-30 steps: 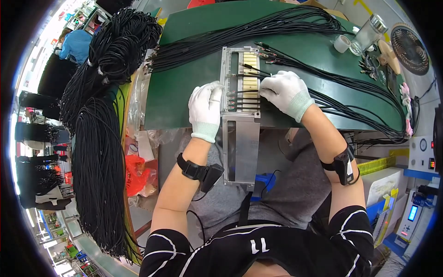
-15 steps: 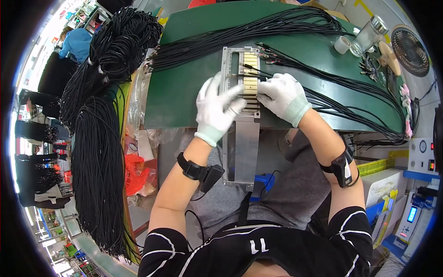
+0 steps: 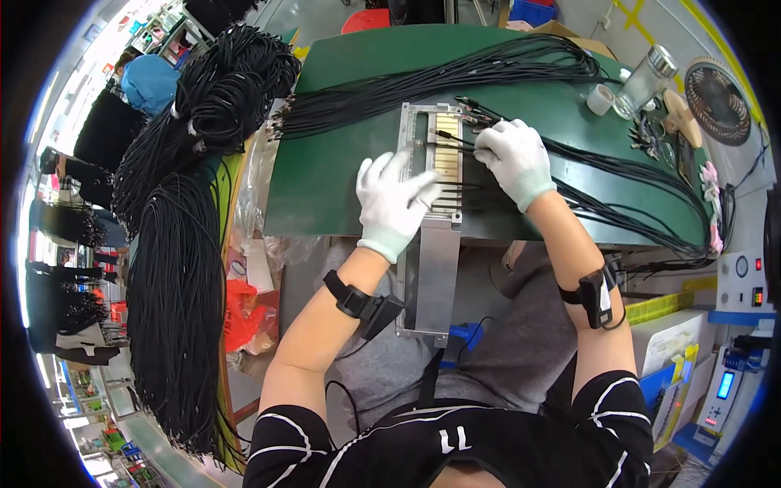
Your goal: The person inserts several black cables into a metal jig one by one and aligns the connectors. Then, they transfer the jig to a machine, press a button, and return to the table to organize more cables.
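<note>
Left hand (image 3: 396, 198) now off metal fixture (image 3: 431, 175)

I am on a factory floor where cables get put together, a wire-harness assembly line by the look of it. My green worktop (image 3: 325, 187) carries long runs of black cables (image 3: 455, 81) and a metal jig (image 3: 435, 203) with a row of slots for their ends. To my left, thick coiled bundles of black cable (image 3: 187, 244) hang in heaps. A small fan (image 3: 716, 89) stands at the worktop's far right corner, and test boxes with displays (image 3: 736, 358) stand on my right.
</note>
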A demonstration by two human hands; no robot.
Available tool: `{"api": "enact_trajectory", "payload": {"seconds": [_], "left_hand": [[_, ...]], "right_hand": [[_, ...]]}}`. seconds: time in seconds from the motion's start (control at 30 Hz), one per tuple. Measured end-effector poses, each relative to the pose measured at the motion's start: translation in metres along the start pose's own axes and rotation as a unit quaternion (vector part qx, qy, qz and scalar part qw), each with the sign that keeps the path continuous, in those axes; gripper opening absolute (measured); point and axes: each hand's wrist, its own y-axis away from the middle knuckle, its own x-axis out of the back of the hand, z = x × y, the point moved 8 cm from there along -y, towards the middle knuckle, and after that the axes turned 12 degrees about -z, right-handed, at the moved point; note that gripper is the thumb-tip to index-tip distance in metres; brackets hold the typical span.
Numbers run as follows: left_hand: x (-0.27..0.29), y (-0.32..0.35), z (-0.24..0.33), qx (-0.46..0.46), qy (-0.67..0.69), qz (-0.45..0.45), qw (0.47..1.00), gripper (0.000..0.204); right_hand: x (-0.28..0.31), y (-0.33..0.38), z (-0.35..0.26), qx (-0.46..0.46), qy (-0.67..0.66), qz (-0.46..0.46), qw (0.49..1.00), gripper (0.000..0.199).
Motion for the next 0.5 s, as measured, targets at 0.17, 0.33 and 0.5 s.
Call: {"api": "enact_trajectory", "payload": {"seconds": [0.17,0.33,0.5], "left_hand": [[0.006,0.001,-0.036,0.069,0.149,0.1,0.981,0.017],[0.01,-0.001,-0.011,-0.012,0.154,0.067,0.986,0.013],[0.014,0.0,-0.03,0.035,0.209,0.085,0.974,0.012]], "right_hand": [[0.004,0.009,-0.01,0.097,-0.108,0.003,0.989,0.015],[0.016,0.014,-0.063,0.161,-0.183,0.038,0.969,0.015],[0.002,0.006,-0.045,0.121,-0.121,-0.055,0.984,0.016]]}}
